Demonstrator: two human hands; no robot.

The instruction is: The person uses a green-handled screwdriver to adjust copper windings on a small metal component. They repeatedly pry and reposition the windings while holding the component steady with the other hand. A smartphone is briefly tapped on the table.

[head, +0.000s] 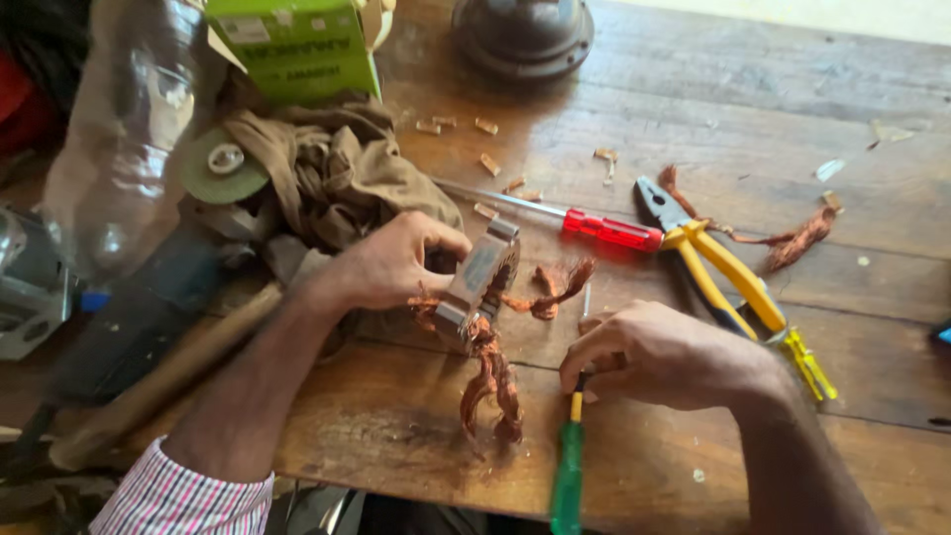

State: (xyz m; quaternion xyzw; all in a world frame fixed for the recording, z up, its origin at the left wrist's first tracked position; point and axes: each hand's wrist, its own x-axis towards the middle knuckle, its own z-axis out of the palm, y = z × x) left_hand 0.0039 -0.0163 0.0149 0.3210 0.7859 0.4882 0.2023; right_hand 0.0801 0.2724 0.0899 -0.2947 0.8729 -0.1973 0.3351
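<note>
My left hand (391,266) grips a grey metal motor core (479,280) standing on its edge on the wooden table (693,109). Bundles of copper wire (492,381) hang out of the core toward me and to its right. My right hand (659,354) is closed around a green-handled screwdriver (569,466), its handle pointing toward me and its tip near the core's right side. The tip itself is hidden by my fingers.
A red-handled screwdriver (594,227) and yellow-handled pliers (718,267) lie behind my right hand. A brown rag (332,173), green box (297,45), clear plastic bottle (124,139), grinding disc (223,163) and wooden hammer handle (168,372) crowd the left. Copper scraps (797,238) lie at right.
</note>
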